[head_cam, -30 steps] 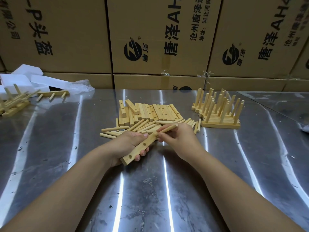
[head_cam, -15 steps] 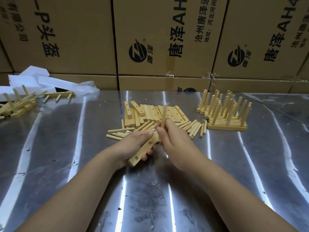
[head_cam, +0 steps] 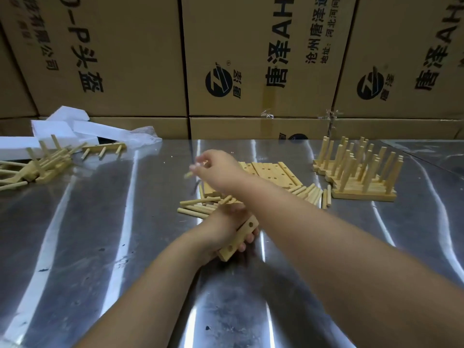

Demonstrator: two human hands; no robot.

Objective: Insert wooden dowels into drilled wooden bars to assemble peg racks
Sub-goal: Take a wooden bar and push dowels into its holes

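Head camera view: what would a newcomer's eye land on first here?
The crossed forearms at the centre: the left hand grips a drilled bar over the steel table, while the blurred right hand reaches beyond it, seemingly pinching a dowel. Next, the cluster of finished peg racks, bristling with upright pegs at the right, in front of printed cardboard boxes.

A person's left hand (head_cam: 221,227) grips a pale drilled wooden bar (head_cam: 242,233) just above the shiny steel tabletop (head_cam: 100,222), while the blurred right hand (head_cam: 218,167) stretches across it, pinching a short wooden dowel (head_cam: 188,175). Loose pale dowels (head_cam: 195,209) and flat drilled bars (head_cam: 273,172) lie beyond. Finished peg racks (head_cam: 359,177) stand at right, before printed brown cardboard boxes (head_cam: 251,59).
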